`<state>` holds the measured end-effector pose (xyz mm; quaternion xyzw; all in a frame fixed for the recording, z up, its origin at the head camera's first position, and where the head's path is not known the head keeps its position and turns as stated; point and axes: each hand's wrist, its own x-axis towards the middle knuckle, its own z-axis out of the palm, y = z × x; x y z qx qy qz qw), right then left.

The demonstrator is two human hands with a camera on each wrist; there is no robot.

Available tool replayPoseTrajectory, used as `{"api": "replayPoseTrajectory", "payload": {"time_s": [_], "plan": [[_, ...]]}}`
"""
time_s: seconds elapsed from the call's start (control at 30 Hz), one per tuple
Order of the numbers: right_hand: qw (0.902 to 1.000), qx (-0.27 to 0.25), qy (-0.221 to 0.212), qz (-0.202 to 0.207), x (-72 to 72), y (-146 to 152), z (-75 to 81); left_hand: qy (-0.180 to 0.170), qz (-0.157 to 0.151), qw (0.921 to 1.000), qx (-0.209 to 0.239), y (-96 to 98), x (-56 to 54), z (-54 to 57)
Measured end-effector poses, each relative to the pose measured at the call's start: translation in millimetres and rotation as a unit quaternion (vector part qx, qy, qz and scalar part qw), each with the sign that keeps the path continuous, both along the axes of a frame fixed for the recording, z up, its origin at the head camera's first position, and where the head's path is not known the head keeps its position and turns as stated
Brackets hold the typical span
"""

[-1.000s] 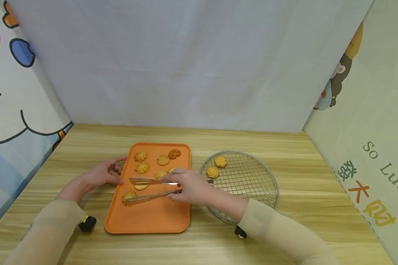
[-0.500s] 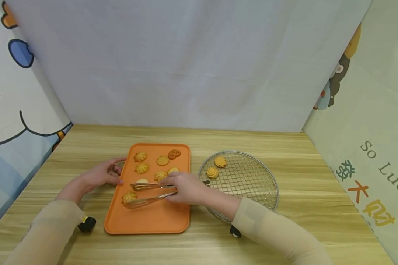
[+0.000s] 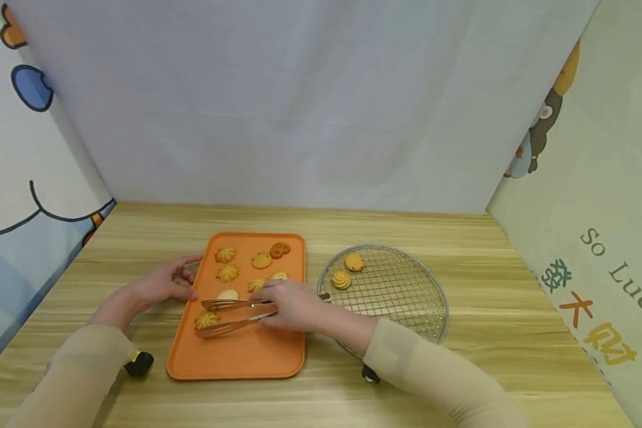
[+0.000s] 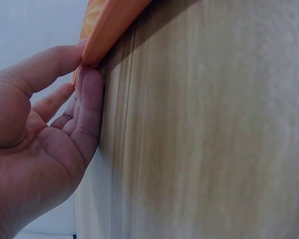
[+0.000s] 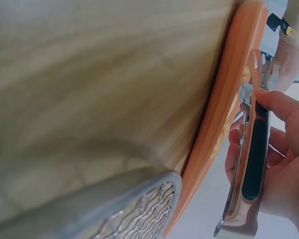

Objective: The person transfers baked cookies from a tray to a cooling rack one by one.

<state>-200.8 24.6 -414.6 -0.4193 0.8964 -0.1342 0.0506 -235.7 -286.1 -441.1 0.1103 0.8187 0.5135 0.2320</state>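
My left hand [image 3: 163, 282] pinches the left rim of an orange tray [image 3: 246, 364], thumb on top in the left wrist view. With my right hand [image 3: 293, 306] I hold metal tongs [image 5: 254, 164] with dark grip inserts, thumb on one arm and fingers on the other. The slotted tips of the tongs are spread on either side of a ridged, flower-shaped cookie [image 3: 207, 319] at the tray's left. Just beyond the upper tip lies a pale oval cookie [image 3: 227, 295]. Further back on the tray are more flower-shaped cookies [image 3: 227, 273], a round one [image 3: 261, 260] and a pretzel-shaped one [image 3: 280, 249].
Right of the tray stands a round wire rack [image 3: 401, 291], partly behind my right forearm. On it sit a swirled cookie [image 3: 342, 279] and a round cookie [image 3: 355, 261]. A wooden table [image 3: 487, 356] is under everything, with a pale curtain [image 3: 299, 119] behind.
My right hand has shifted left and slightly nearer. The tongs have gone from spanning the pale and flower-shaped cookies to flanking only the flower-shaped one. My left hand stays at the rim.
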Motion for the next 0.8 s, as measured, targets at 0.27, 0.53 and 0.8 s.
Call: {"api": "replayPoseTrajectory", "payload": {"time_s": [0.27,0.53,0.8], "plan": [[0.9999,-0.002,-0.002,0.011,0.6,-4.0,2.3,-0.001,0.002,1.0000,0.001,-3.2,-0.8,-4.4],[0.9999,-0.008,-0.007,0.011,-0.1,-0.9,-0.8,-0.003,0.004,1.0000,0.001,-1.4,-0.5,-3.5],[0.9996,-0.018,-0.013,0.016,-0.2,3.6,1.3,-0.007,0.003,1.0000,0.002,-0.8,-1.2,-2.1]]}}
